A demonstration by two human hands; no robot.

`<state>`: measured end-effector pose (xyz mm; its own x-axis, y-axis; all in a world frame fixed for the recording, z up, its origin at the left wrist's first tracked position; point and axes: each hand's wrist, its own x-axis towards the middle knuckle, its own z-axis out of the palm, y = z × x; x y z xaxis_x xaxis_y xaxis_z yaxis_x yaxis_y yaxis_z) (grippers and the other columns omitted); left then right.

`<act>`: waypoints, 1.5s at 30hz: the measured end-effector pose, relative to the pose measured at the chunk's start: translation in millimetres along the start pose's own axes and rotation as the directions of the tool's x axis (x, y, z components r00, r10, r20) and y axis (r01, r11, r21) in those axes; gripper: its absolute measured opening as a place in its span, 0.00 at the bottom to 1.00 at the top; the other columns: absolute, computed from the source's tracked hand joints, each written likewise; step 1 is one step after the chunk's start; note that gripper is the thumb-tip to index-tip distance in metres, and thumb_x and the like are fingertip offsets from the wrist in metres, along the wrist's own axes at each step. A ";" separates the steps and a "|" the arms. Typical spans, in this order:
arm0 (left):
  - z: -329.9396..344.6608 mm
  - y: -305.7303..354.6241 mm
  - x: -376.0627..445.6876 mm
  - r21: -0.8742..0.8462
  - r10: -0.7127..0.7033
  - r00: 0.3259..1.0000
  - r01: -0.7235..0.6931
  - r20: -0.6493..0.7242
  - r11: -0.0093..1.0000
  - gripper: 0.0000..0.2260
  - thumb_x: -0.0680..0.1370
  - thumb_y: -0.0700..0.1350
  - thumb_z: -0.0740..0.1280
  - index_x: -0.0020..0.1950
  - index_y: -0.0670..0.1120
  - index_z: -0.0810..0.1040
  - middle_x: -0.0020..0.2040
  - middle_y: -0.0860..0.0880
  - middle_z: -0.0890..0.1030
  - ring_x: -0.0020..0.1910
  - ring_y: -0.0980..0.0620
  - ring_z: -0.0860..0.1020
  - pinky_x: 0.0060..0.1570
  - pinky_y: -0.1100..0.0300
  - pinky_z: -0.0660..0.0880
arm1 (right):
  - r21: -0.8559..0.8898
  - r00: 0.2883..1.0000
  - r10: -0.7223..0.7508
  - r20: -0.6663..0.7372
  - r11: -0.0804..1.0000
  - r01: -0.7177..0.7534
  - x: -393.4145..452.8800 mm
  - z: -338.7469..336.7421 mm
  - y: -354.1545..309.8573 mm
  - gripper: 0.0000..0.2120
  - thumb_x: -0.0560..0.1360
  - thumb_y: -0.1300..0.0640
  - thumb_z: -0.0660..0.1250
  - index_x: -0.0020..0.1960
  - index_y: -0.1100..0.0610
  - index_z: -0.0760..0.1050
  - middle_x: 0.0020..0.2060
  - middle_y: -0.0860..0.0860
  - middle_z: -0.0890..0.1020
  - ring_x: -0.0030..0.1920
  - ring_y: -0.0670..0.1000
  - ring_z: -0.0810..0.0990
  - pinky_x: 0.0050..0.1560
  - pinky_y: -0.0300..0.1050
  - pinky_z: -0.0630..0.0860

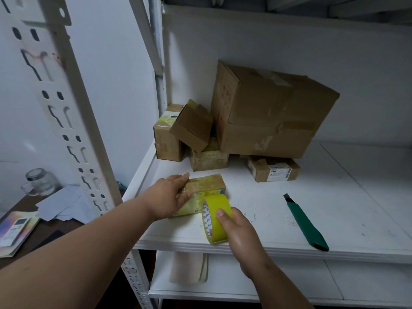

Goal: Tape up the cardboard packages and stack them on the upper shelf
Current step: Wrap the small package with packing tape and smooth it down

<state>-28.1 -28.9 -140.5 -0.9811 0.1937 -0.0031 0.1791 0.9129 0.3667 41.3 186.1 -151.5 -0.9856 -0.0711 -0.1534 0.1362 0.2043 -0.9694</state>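
Small cardboard package: lies flat on the white shelf near its front left corner, already wrapped in yellowish clear tape on its top and front face.

Left hand: fingers straight and spread, lying flat on the left end of the small cardboard package, pressing it down.

Right hand: fingers and thumb curled round the tape roll, thumb on the outer face. The roll is yellow with a white printed core, stands on edge, and touches the front right corner of the package.

Utility knife: green handle, blade end pointing away, lying on the shelf well to the right of the roll, untouched by either hand.

Large box: brown, taped, tilted, at the back of the shelf, resting on smaller parcels.

Labelled parcel: flat, with a white barcode label, partly under the large box's right side.

Tilted small box: leans between the large box and a tall narrow box in the back left corner.

Tape-wrapped parcel: beneath the tilted small box, just beside the large box.

Desk: dark, left of the shelf post, carrying a glass jar, loose papers and a remote control on a booklet.
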 end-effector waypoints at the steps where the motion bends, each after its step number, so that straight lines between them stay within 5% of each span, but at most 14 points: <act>1: -0.8 -0.2 -0.2 0.009 -0.001 1.000 0.000 0.013 1.000 0.32 0.80 0.59 0.62 0.80 0.49 0.56 0.76 0.49 0.65 0.70 0.44 0.69 0.70 0.51 0.66 | -0.031 1.000 0.009 0.004 0.999 -0.009 2.2 0.8 -2.7 0.09 0.82 0.48 0.61 0.54 0.51 0.77 0.48 0.48 0.83 0.49 0.47 0.81 0.51 0.42 0.75; 7: -6.8 3.9 -2.8 -0.053 -0.008 1.000 0.008 -0.004 0.999 0.28 0.82 0.55 0.62 0.79 0.50 0.60 0.72 0.49 0.70 0.68 0.48 0.71 0.67 0.58 0.66 | -0.006 0.999 -0.009 0.037 1.000 0.009 0.3 -4.5 -3.7 0.08 0.82 0.49 0.62 0.52 0.51 0.76 0.47 0.47 0.84 0.47 0.45 0.81 0.45 0.39 0.73; 15: -1.0 8.5 -7.6 -0.536 -0.157 0.984 0.180 0.089 0.825 0.18 0.83 0.53 0.60 0.74 0.57 0.69 0.63 0.50 0.75 0.63 0.49 0.74 0.65 0.57 0.68 | 0.212 0.992 -0.119 0.035 0.971 0.109 14.0 -23.1 -30.5 0.09 0.79 0.51 0.66 0.48 0.56 0.79 0.42 0.53 0.83 0.44 0.52 0.79 0.48 0.49 0.72; 17: 1.5 6.4 -3.9 -0.371 -0.155 0.986 0.168 0.065 0.913 0.20 0.84 0.55 0.57 0.76 0.57 0.65 0.67 0.47 0.72 0.66 0.46 0.72 0.69 0.55 0.66 | 0.170 0.991 -0.119 0.061 0.980 0.107 19.3 -19.9 -34.8 0.07 0.80 0.54 0.65 0.51 0.56 0.79 0.44 0.54 0.84 0.46 0.54 0.80 0.52 0.51 0.73; 19: 0.5 6.3 -1.3 -0.054 -0.151 0.988 0.149 -0.040 0.987 0.21 0.84 0.54 0.55 0.78 0.58 0.61 0.70 0.46 0.68 0.69 0.44 0.68 0.68 0.54 0.65 | 0.103 0.993 -0.115 0.041 0.989 0.110 24.7 -13.3 -38.0 0.13 0.77 0.46 0.66 0.51 0.55 0.79 0.47 0.55 0.84 0.49 0.60 0.81 0.55 0.56 0.75; 22: 2.2 17.2 -5.3 0.206 -0.016 0.997 0.032 -0.079 0.978 0.27 0.81 0.57 0.56 0.79 0.54 0.57 0.73 0.47 0.66 0.69 0.45 0.68 0.65 0.53 0.68 | 0.041 0.994 -0.108 0.004 0.993 0.108 32.0 -2.6 -42.8 0.22 0.75 0.37 0.65 0.50 0.57 0.78 0.48 0.59 0.83 0.47 0.60 0.81 0.53 0.55 0.76; 25: 9.6 21.7 -11.4 0.241 -0.071 0.995 0.053 0.069 0.969 0.48 0.68 0.77 0.51 0.81 0.50 0.50 0.77 0.48 0.60 0.74 0.46 0.63 0.70 0.52 0.64 | -0.002 0.996 -0.091 -0.018 0.996 0.091 40.0 6.4 -44.6 0.20 0.79 0.39 0.62 0.51 0.57 0.77 0.48 0.59 0.83 0.44 0.55 0.80 0.47 0.50 0.76; 27: 13.2 18.1 -10.7 0.228 -0.112 0.988 0.087 0.102 0.970 0.54 0.65 0.80 0.51 0.81 0.49 0.47 0.78 0.48 0.56 0.76 0.46 0.60 0.72 0.53 0.62 | -0.008 0.997 -0.073 -0.020 0.997 0.073 45.1 10.4 -47.1 0.20 0.80 0.38 0.60 0.51 0.55 0.76 0.47 0.57 0.83 0.47 0.57 0.81 0.49 0.52 0.78; 31: 15.8 15.6 -5.9 0.146 -0.127 0.982 0.106 0.142 0.984 0.46 0.74 0.71 0.59 0.82 0.48 0.45 0.80 0.47 0.54 0.77 0.45 0.57 0.74 0.55 0.58 | -0.030 0.997 -0.069 0.042 0.997 0.070 49.3 9.2 -50.1 0.20 0.81 0.42 0.59 0.51 0.60 0.74 0.47 0.61 0.79 0.46 0.54 0.76 0.48 0.51 0.72; 36: 9.3 17.5 -3.1 0.114 -0.107 0.968 0.083 0.225 0.990 0.45 0.75 0.69 0.60 0.81 0.48 0.43 0.80 0.48 0.52 0.78 0.45 0.55 0.75 0.55 0.56 | 0.002 0.997 -0.081 -0.012 0.997 0.081 37.1 1.6 -47.1 0.22 0.76 0.41 0.62 0.50 0.61 0.75 0.50 0.64 0.79 0.46 0.61 0.78 0.57 0.62 0.75; 39: 7.8 17.1 -1.9 0.123 -0.099 0.966 0.071 0.240 0.990 0.45 0.75 0.69 0.61 0.81 0.48 0.43 0.80 0.48 0.52 0.77 0.44 0.57 0.74 0.54 0.58 | 0.013 0.996 -0.077 -0.052 0.997 0.078 28.2 -2.1 -41.2 0.25 0.73 0.38 0.61 0.49 0.61 0.76 0.48 0.63 0.81 0.51 0.65 0.79 0.56 0.61 0.75; 45: 8.1 15.9 -2.0 0.103 -0.114 0.962 0.091 0.247 0.990 0.46 0.74 0.71 0.60 0.81 0.49 0.43 0.80 0.49 0.53 0.76 0.45 0.57 0.74 0.52 0.59 | -0.002 0.993 0.021 -0.112 1.000 -0.021 14.9 -9.2 -24.6 0.17 0.82 0.48 0.61 0.48 0.62 0.77 0.44 0.59 0.83 0.49 0.62 0.82 0.52 0.54 0.77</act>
<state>-22.7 -11.8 -142.1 -0.9462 0.1707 -0.2750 0.0954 0.9590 0.2670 22.3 189.0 -128.2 -0.9876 0.0430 -0.1512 0.1569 0.2079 -0.9655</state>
